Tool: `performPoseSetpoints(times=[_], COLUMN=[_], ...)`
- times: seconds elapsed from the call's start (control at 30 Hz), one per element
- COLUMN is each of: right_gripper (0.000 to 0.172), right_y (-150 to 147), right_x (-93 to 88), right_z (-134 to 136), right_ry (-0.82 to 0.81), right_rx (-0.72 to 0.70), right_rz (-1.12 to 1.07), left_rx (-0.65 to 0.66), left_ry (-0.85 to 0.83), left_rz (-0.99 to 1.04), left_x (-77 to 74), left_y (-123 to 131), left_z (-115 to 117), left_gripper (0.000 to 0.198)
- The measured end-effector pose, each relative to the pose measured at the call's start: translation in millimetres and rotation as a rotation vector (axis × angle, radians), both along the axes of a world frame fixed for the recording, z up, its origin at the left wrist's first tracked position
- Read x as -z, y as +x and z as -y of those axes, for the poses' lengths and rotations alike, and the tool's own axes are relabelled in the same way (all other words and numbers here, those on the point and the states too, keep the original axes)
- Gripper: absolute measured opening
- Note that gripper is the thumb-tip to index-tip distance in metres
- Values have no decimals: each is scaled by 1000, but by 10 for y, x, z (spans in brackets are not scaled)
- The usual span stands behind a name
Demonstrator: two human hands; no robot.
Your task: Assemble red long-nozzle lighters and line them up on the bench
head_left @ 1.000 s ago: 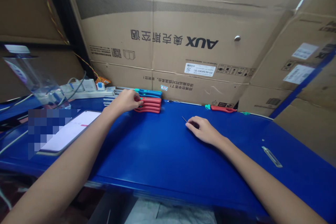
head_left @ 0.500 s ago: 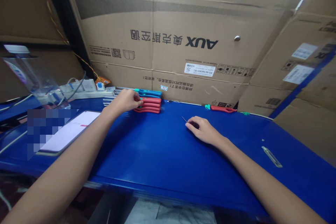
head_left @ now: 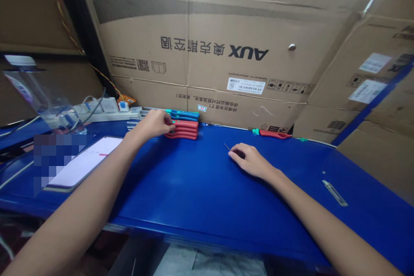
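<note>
My left hand (head_left: 156,123) is closed at a stack of red stick lighters (head_left: 187,131) with green switches, its fingertips pinching the upper one. Their metal tubes point left, partly hidden behind that hand. Directly behind them lie blue stick lighters (head_left: 187,114) with the same shape. On the right, my right hand (head_left: 247,158) hovers low or rests on the blue table (head_left: 181,189); I cannot tell which. Between its thumb and fingers is a thin dark metal pin (head_left: 227,147), pointing up and left. The curled fingers hide the rest of that pin.
Another red stick lighter (head_left: 274,134) lies along the back edge. A small clear vial (head_left: 335,193) lies at right. To the left are a phone (head_left: 84,161), a plastic bottle (head_left: 48,95) and a power strip (head_left: 110,115) with cables. Cardboard walls (head_left: 210,17) close off the back.
</note>
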State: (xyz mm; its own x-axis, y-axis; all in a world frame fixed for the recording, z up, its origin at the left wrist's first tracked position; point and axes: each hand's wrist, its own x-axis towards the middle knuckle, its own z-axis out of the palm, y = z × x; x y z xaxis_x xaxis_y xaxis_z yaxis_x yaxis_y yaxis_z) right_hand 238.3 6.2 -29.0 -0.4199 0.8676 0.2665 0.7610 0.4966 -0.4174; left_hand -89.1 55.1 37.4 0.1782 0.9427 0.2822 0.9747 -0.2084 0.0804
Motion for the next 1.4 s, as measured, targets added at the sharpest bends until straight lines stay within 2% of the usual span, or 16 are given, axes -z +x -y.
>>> performPoseSetpoints(times=[1.4], right_gripper=[26], right_y=[0], right_x=[8], right_z=[-5], right_ry=[-2], right_rx=[0], right_rz=[5], left_rx=[1], left_ry=[-5], left_rz=[-11], left_x=[34], left_y=[-6], left_z=[-27], left_gripper=[22])
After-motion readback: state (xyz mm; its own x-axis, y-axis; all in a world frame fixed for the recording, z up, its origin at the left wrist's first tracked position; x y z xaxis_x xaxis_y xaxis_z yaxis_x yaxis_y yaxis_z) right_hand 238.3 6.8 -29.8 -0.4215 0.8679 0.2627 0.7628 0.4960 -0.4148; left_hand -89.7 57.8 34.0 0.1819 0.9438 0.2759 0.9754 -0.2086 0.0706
